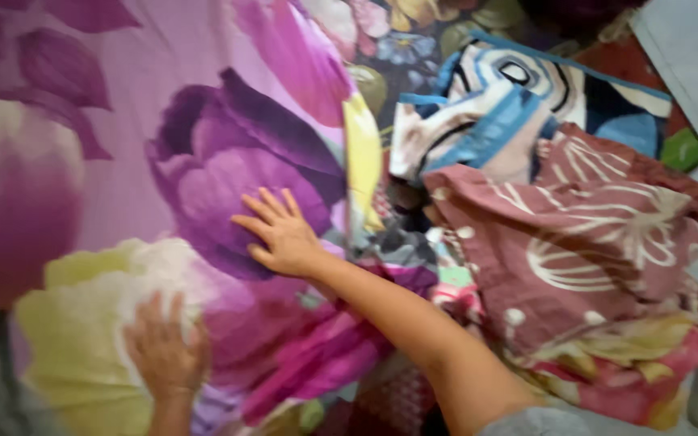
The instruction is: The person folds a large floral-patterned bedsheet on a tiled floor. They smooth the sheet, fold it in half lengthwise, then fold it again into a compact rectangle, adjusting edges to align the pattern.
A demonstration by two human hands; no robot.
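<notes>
The floral bedsheet (123,161) lay spread across the left of the scene. Both the left hand (165,349) and right hand (282,234) pressed flat on it, fingers spread. It looked soft, light and limp, best gripped at an edge beside the folded cloths (583,242) on the right.

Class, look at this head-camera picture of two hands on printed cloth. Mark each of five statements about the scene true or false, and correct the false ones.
1. Both hands lie flat with fingers spread on the flowered sheet. True.
2. The right hand rests on a purple printed tulip. True.
3. The left hand grips a pair of scissors. False: it holds nothing and lies open on a pale yellow-white flower.
4. The brownish-red cloth with white line patterns lies left of both hands. False: it is heaped to their right.
5. A blue, white and black patterned cloth lies beyond the brownish-red one. True.
</notes>
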